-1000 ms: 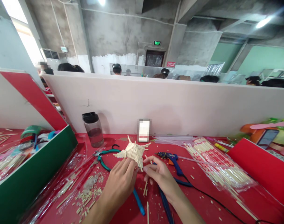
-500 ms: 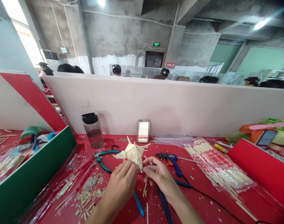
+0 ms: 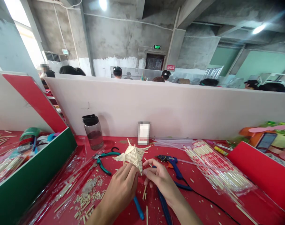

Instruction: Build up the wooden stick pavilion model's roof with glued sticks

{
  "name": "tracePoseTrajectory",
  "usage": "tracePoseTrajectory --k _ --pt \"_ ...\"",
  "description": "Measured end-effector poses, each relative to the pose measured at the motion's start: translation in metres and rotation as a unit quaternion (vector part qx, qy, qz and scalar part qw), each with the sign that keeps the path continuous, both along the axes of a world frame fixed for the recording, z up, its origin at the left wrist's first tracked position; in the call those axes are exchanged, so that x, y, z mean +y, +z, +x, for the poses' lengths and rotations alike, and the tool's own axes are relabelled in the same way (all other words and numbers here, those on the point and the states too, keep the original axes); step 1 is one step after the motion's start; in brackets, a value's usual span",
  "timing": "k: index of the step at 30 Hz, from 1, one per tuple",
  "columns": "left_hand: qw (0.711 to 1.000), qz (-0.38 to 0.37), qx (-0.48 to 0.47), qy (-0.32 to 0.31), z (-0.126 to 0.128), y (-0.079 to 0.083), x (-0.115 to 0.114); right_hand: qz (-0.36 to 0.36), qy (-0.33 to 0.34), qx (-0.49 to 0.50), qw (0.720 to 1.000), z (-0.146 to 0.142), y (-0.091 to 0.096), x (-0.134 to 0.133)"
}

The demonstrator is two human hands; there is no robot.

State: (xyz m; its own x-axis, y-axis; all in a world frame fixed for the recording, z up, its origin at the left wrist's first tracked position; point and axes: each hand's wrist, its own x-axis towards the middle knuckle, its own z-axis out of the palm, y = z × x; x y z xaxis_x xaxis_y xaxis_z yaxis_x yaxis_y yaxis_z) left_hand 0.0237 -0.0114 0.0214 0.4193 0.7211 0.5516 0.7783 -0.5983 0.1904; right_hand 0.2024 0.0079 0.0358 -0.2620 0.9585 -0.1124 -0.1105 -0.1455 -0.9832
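A star built from pale wooden sticks point(image 3: 132, 155) lies in front of me, one of its points toward me. My left hand point(image 3: 123, 184) is closed at the star's near edge, its fingertips pinching there and partly hidden behind the knuckles. Just right of that near point is my right hand point(image 3: 161, 179), its thumb and forefinger curved and apart, with nothing visible between them. To the right of the star rests a blue glue gun point(image 3: 172, 162) with a glue stick in its back. Teal-handled pliers point(image 3: 104, 168) lie at the left, and a blue-handled tool point(image 3: 164, 204) shows beneath my right hand.
Cut stick bits point(image 3: 86, 200) litter the red table at left. Bagged sticks point(image 3: 217, 165) lie at right, near a red box point(image 3: 259, 175). A bottle point(image 3: 93, 132) stands by the white partition point(image 3: 180, 106). A green-sided box point(image 3: 39, 172) is at left.
The view has tilted slightly. Both hands and the star hold nearly the same positions, with only a small shift of the right fingers.
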Motion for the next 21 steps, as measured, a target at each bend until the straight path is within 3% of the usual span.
tracePoseTrajectory --k 9,21 --pt "1.000 -0.016 -0.013 -0.004 -0.002 -0.002 0.000 -0.001 0.003 0.013 1.000 0.001 -0.004 0.000" --pt "0.998 -0.039 -0.048 -0.011 -0.001 0.004 -0.001 -0.074 -0.016 0.100 0.992 -0.005 -0.015 -0.001"
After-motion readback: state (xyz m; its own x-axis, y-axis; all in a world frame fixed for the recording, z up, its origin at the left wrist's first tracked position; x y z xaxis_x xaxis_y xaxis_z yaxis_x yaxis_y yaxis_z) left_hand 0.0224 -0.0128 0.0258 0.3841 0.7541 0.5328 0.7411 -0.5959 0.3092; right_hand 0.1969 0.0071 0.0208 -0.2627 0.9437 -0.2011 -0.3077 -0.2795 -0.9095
